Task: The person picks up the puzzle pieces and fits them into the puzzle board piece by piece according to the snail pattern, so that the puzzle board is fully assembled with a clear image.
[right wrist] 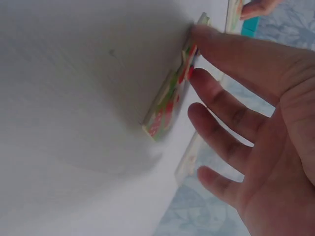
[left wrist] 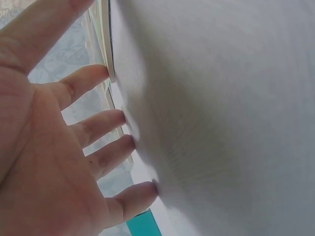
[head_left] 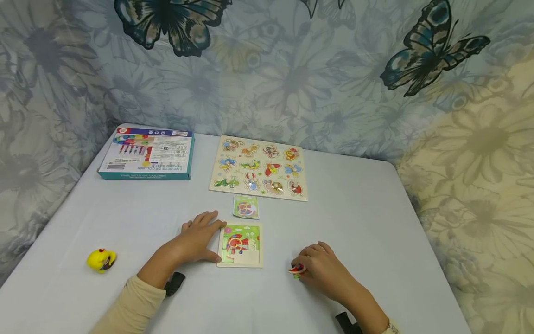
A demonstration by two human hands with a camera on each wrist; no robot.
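Note:
A small square wooden puzzle board [head_left: 260,246] lies in front of me, with a red and green picture and a pale bare patch at its lower right. My left hand [head_left: 196,241] rests at the board's left side, thumb and index finger spread along its edge. In the left wrist view the fingers [left wrist: 101,164] are nearly straight. To the right of the board, my right hand [head_left: 323,271] pinches a colourful puzzle piece [head_left: 297,270] between thumb and index finger. In the right wrist view, a red and green part [right wrist: 162,110] extends past the fingertips; the other fingers are loosely bent.
Beyond the board lies a small picture card [head_left: 246,207]. Further back are a larger wooden insect puzzle [head_left: 260,174] and a flat box with a teal side [head_left: 146,153]. A yellow toy [head_left: 101,260] sits at the left. The patterned wall borders the white table [head_left: 354,204].

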